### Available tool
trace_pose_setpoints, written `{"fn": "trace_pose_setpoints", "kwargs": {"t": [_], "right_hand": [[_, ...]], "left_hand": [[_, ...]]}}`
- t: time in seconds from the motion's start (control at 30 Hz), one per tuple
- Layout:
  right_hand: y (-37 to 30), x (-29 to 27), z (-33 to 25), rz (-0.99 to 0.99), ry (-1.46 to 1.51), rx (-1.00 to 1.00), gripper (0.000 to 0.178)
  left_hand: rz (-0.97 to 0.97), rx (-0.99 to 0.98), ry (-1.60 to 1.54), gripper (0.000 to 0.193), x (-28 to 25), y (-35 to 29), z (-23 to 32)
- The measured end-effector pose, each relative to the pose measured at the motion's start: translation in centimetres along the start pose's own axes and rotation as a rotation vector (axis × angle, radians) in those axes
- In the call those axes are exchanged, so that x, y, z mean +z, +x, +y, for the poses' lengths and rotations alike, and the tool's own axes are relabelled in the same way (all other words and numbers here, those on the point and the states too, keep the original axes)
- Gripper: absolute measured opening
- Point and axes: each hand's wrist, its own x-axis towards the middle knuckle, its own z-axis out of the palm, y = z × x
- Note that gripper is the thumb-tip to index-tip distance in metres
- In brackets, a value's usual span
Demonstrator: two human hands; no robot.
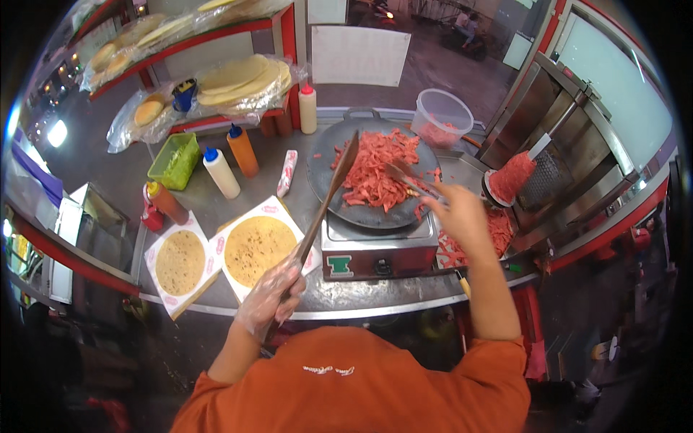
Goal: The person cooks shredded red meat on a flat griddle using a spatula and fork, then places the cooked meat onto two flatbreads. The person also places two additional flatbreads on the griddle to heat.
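Observation:
My left hand [273, 294], in a thin clear plastic glove, is closed round the handle of a long wooden spatula [323, 209]. The spatula's blade leans over the left side of a heap of reddish sliced meat [379, 166]. That meat lies on a round dark griddle pan [323, 177] above a gas burner [379, 252]. At the pan's right edge, my bare right hand [462, 216] grips a metal utensil [417, 180]; its tip is among the meat strips, so I cannot make out its exact kind.
Two flatbreads, one smaller [180, 263] and one larger [258, 249], lie on paper at left. Several sauce bottles [221, 174] and a green tub [175, 160] stand behind. Right are a meat cone [512, 177] before a vertical grill [556, 159], a tray of meat [498, 229] and a clear bucket [444, 112].

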Motion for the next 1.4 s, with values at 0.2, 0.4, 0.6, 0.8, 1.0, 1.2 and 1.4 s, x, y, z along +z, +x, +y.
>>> {"fn": "trace_pose_setpoints", "kwargs": {"t": [0.2, 0.4, 0.6, 0.8, 1.0, 1.2, 1.4], "right_hand": [[2.9, 2.9, -1.2, -0.099, 0.054, 0.270, 0.035], [0.8, 3.5, -0.3, -0.090, -0.092, -0.034, 0.037], [-1.1, 2.0, -0.2, -0.007, -0.063, 0.317, 0.043], [2.3, 0.9, -0.2, -0.093, 0.239, 0.050, 0.035], [-0.7, -0.4, 4.1, -0.101, -0.102, 0.006, 0.038], [1.6, 1.1, 6.3, -0.077, 0.165, -0.014, 0.036], [-0.4, -0.6, 7.4, -0.100, 0.009, -0.037, 0.038]], "left_hand": [[0.054, -0.036, 0.190, 0.056, -1.3, 1.7, 0.6], [0.080, -0.038, 0.060, 0.049, -1.7, 0.9, 0.1], [0.113, 0.009, 0.062, 0.045, 0.5, 0.5, -1.9], [0.084, -0.044, 0.141, 0.062, 2.9, 0.7, -2.1], [0.180, 0.002, 0.047, 0.064, 5.1, -0.8, -3.2], [0.077, -0.048, 0.015, 0.067, 6.9, 0.9, -4.4], [0.217, -0.011, 0.088, 0.069, 8.3, -0.6, -4.0]]}}
